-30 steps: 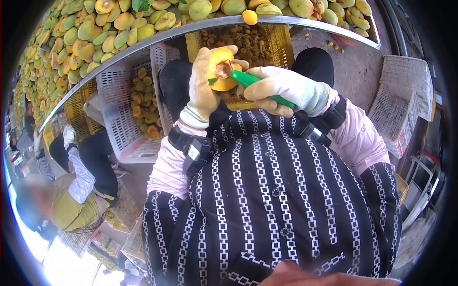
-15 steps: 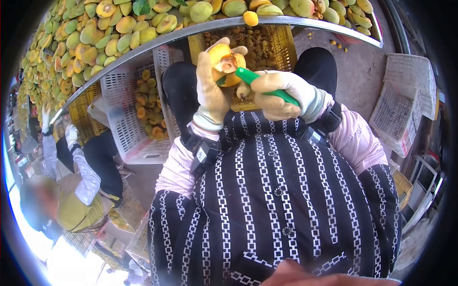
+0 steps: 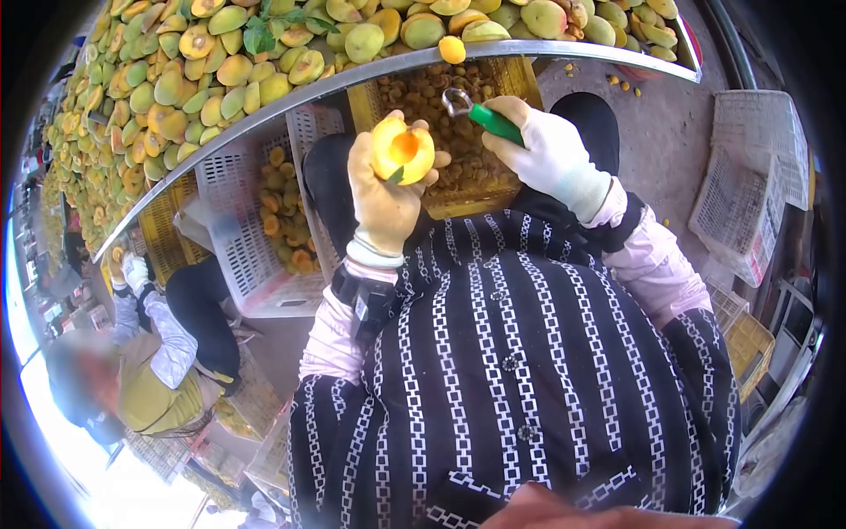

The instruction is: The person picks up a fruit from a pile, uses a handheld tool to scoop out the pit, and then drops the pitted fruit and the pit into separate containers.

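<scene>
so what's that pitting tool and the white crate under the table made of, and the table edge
The pitting tool looks like a glossy green plastic handle with a shiny metal loop at its tip. The white crate seems to be matte moulded plastic, judging by its regular lattice walls. The table edge appears to be bare metal, perhaps steel: grey, smooth and reflective.

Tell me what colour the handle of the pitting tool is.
Green, seen in the head view: the metal-looped pitting tool sits in the gloved right hand.

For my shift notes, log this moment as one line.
left hand: holds pitted yellow peach half | right hand: grips green-handled metal-loop pitting tool, lifted clear of fruit | below: yellow plastic crate of pits
</scene>
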A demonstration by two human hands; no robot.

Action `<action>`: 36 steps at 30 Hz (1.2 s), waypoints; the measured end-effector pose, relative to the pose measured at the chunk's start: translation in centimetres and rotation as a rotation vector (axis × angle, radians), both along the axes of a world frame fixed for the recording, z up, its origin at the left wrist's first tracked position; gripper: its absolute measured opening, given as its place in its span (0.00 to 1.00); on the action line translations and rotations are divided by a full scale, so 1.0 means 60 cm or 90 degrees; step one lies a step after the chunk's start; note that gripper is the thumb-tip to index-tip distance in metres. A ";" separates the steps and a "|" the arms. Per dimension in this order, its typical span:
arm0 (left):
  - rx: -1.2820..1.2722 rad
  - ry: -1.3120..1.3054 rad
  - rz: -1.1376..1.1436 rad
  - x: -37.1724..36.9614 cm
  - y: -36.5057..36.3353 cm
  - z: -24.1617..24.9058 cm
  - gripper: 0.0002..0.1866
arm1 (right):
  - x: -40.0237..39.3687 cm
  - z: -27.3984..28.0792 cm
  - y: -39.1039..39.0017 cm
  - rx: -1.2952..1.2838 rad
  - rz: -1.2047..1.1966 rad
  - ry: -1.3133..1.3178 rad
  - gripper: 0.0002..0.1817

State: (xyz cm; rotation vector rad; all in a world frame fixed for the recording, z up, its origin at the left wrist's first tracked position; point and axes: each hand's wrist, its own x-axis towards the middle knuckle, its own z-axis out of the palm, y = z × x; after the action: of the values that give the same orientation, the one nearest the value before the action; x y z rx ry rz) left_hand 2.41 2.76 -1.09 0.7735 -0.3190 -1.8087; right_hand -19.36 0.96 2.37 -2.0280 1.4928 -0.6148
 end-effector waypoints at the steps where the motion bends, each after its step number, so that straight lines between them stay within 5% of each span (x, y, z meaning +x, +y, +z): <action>1: 0.020 0.047 -0.028 0.005 0.002 0.003 0.29 | -0.002 -0.001 0.004 -0.058 0.015 -0.013 0.21; 4: -0.014 0.029 -0.084 0.010 0.008 0.005 0.32 | -0.006 0.022 0.007 -0.128 0.117 0.064 0.22; 11: -0.117 -0.077 -0.070 -0.007 0.023 0.029 0.31 | -0.003 0.026 0.032 -0.176 0.086 -0.049 0.24; 15: -0.154 -0.114 -0.060 -0.015 0.027 0.032 0.30 | 0.008 0.045 0.044 -0.125 0.101 0.060 0.23; 16: -0.239 -0.342 -0.052 -0.018 0.029 0.031 0.30 | 0.009 0.042 0.045 -0.114 0.101 0.083 0.24; 19: -0.322 -0.584 -0.027 -0.017 0.029 0.009 0.29 | 0.011 0.037 0.047 -0.108 0.086 0.063 0.24; 25: -0.122 -0.221 -0.023 -0.027 0.031 0.041 0.27 | 0.001 0.029 0.041 -0.100 0.129 0.145 0.25; 31: -0.125 -0.401 -0.221 0.005 0.004 0.056 0.28 | -0.006 0.076 0.011 0.042 0.226 0.275 0.24; 33: -0.101 -0.377 -0.238 0.020 -0.007 0.056 0.28 | -0.016 0.071 -0.001 0.043 0.255 0.256 0.22; 36: -0.042 -0.071 -0.264 0.031 -0.016 0.066 0.27 | -0.026 0.047 -0.011 0.152 0.255 -0.005 0.24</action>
State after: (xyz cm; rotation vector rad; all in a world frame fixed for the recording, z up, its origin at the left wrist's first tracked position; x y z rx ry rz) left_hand 4.27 1.79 2.87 0.8048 -0.6470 -2.1314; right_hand -20.92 0.33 5.21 -2.0483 1.0523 -0.2672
